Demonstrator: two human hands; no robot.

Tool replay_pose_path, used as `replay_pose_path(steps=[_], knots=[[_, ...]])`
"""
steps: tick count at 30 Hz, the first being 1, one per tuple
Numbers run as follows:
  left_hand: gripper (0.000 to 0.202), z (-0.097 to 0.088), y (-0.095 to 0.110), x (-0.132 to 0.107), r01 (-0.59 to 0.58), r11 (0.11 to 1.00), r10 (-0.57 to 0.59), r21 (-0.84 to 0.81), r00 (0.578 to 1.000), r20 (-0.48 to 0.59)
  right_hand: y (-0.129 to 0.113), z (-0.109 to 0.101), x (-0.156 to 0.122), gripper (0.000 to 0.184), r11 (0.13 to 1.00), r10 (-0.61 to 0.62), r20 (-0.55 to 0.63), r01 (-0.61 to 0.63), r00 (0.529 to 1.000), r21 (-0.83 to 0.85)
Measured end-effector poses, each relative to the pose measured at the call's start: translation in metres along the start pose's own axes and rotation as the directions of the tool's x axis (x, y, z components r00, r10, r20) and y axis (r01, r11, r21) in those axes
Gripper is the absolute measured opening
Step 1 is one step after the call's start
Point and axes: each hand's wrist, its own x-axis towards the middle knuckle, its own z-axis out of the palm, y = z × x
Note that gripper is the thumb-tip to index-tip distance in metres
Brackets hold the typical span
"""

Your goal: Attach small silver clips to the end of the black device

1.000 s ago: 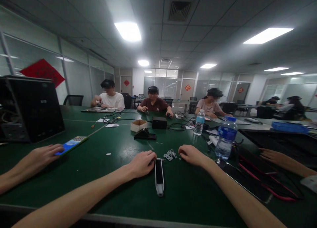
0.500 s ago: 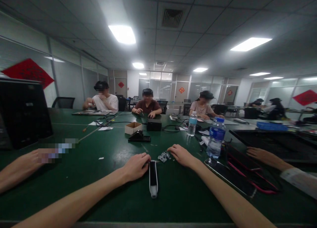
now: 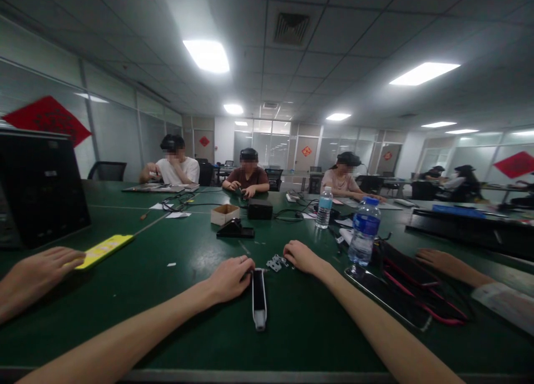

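My left hand [image 3: 230,276] rests on the green table [image 3: 175,317] with its fingers curled against the far end of a black and white bar-shaped device [image 3: 258,299] that lies pointing toward me. My right hand [image 3: 301,257] lies knuckles up just right of a small heap of metal hinges [image 3: 276,262], its fingers bent down to the table. What the fingers of either hand grip, if anything, is hidden.
A water bottle [image 3: 364,232] and a phone [image 3: 386,298] sit right of my arm. A neighbour's hand [image 3: 31,275] touches a yellow phone [image 3: 104,250] at left; another person's hand [image 3: 438,260] lies on a black case at right. Several people sit across the table.
The view has shifted slightly to the right and then steadied. Both my hands stay in place by the device and hinges. The neighbour's phone at left now shows a yellow screen.
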Motion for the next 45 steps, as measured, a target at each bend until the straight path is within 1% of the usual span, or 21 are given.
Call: replay_pose_path(steps=[5, 7, 9, 13, 15, 17, 18, 20, 22, 24, 28, 31, 33, 35, 36, 37, 39, 40, 41, 43, 45], knots=[[0.018, 0.003, -0.003, 0.001, -0.014, 1.0, 0.014, 0.001, 1.0, -0.017, 0.0, 0.0, 0.003, 0.017, 0.999, 0.014, 0.017, -0.013, 1.0, -0.036], [0.018, 0.005, -0.004, 0.002, -0.02, 1.0, 0.021, 0.016, 0.999, -0.028, -0.002, -0.001, 0.005, 0.022, 0.999, 0.013, 0.01, -0.013, 1.0, -0.048], [0.017, 0.006, -0.004, 0.003, -0.026, 0.999, 0.027, 0.033, 0.999, -0.03, -0.004, -0.002, 0.007, 0.028, 0.998, 0.018, -0.009, -0.018, 1.0, -0.061], [0.018, 0.006, -0.004, 0.003, -0.027, 0.999, 0.028, 0.045, 0.999, -0.023, -0.007, -0.006, 0.006, 0.027, 0.996, 0.036, -0.077, -0.042, 0.996, -0.073], [0.018, 0.006, -0.003, 0.003, -0.03, 0.998, 0.032, 0.052, 0.999, -0.036, -0.01, -0.008, 0.002, 0.026, 0.999, 0.038, -0.142, -0.042, 0.989, -0.023], [0.019, 0.005, -0.002, 0.003, -0.04, 0.998, 0.043, 0.055, 0.997, -0.063, -0.017, -0.009, -0.004, 0.022, 0.993, 0.028, -0.208, -0.002, 0.978, 0.12], [0.019, 0.004, 0.0, 0.002, -0.045, 0.997, 0.049, 0.055, 0.996, -0.079, -0.022, -0.009, -0.007, 0.019, 0.975, 0.019, -0.235, 0.034, 0.972, 0.218], [0.02, 0.003, 0.002, 0.001, -0.055, 0.997, 0.063, 0.06, 0.99, -0.129, -0.036, -0.009, -0.014, 0.012, 0.908, 0.002, -0.264, 0.109, 0.965, 0.404], [0.022, 0.003, 0.003, 0.0, -0.086, 0.995, 0.095, 0.054, 0.975, -0.202, -0.053, -0.009, -0.02, 0.007, 0.832, -0.009, -0.281, 0.163, 0.96, 0.53], [0.022, 0.006, 0.002, 0.0, -0.131, 0.991, 0.137, 0.041, 0.948, -0.287, -0.07, -0.008, -0.023, 0.006, 0.754, -0.007, -0.285, 0.193, 0.958, 0.629], [0.016, 0.014, -0.002, 0.001, -0.215, 0.976, 0.209, 0.034, 0.888, -0.41, -0.093, -0.002, -0.027, 0.01, 0.607, -0.036, -0.235, 0.209, 0.971, 0.767], [0.011, 0.016, -0.004, 0.003, -0.305, 0.952, 0.285, 0.032, 0.84, -0.463, -0.101, 0.001, -0.028, 0.011, 0.548, -0.033, -0.228, 0.209, 0.973, 0.81], [0.009, 0.015, -0.004, 0.003, -0.334, 0.942, 0.302, 0.022, 0.817, -0.491, -0.104, 0.001, -0.029, 0.012, 0.525, -0.027, -0.229, 0.209, 0.973, 0.825], [0.01, 0.012, -0.005, 0.003, -0.337, 0.941, 0.298, 0.013, 0.814, -0.499, -0.104, -0.001, -0.03, 0.012, 0.54, -0.032, -0.231, 0.212, 0.972, 0.814], [0.011, 0.01, -0.006, 0.003, -0.334, 0.942, 0.298, 0.012, 0.822, -0.485, -0.102, -0.003, -0.03, 0.011, 0.578, -0.035, -0.238, 0.214, 0.971, 0.788], [0.013, 0.008, -0.008, 0.003, -0.329, 0.944, 0.298, 0.012, 0.838, -0.457, -0.099, -0.005, -0.03, 0.009, 0.636, -0.042, -0.248, 0.217, 0.968, 0.741], [0.016, 0.003, -0.014, 0.002, -0.306, 0.952, 0.29, 0.013, 0.886, -0.361, -0.088, -0.008, -0.03, 0.006, 0.779, -0.07, -0.268, 0.221, 0.961, 0.587], [0.017, 0.001, -0.018, 0.002, -0.281, 0.96, 0.27, 0.009, 0.914, -0.302, -0.081, -0.01, -0.03, 0.007, 0.84, -0.091, -0.266, 0.217, 0.96, 0.497], [0.018, -0.001, -0.022, 0.002, -0.247, 0.969, 0.24, -0.001, 0.94, -0.243, -0.073, -0.011, -0.03, 0.008, 0.884, -0.11, -0.255, 0.212, 0.961, 0.416], [0.019, -0.004, -0.029, 0.002, -0.183, 0.983, 0.177, -0.032, 0.974, -0.141, -0.059, -0.013, -0.031, 0.01, 0.931, -0.123, -0.214, 0.187, 0.969, 0.312], [0.019, -0.005, -0.032, 0.002, -0.129, 0.988, 0.123, -0.08, 0.989, -0.076, -0.05, -0.014, -0.033, 0.011, 0.952, -0.138, -0.156, 0.174, 0.978, 0.25]])
